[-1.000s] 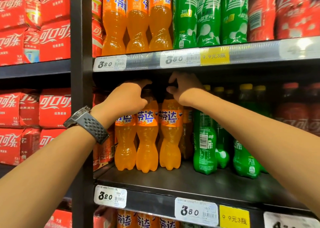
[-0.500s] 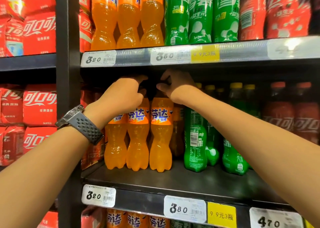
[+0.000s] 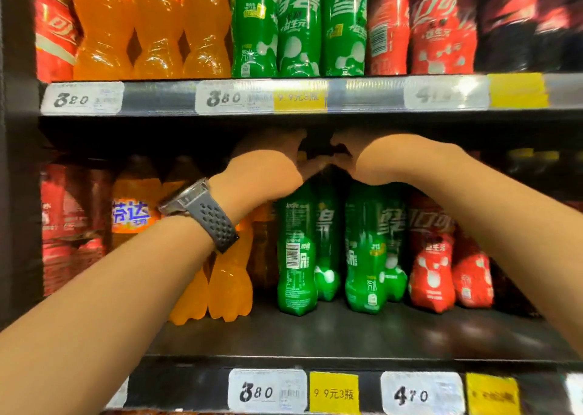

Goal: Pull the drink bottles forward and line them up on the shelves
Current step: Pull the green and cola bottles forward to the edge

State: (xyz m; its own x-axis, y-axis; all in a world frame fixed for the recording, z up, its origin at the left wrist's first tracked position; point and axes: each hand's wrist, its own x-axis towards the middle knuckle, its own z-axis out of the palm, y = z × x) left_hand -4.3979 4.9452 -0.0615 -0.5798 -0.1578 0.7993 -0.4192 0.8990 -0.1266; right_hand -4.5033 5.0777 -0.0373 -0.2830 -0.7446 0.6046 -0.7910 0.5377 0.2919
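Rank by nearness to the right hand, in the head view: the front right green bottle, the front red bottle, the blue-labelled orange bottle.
1. Front right green bottle, directly below the right hand.
2. Front red bottle, further to the right.
3. Orange bottle, far left.

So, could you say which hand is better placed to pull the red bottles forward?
Probably the right hand: it is nearer the red bottles; the left hand would have to cross it.

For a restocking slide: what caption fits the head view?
Left hand and right hand reach to the tops of green bottles set back on the shelf, between orange bottles and red bottles.
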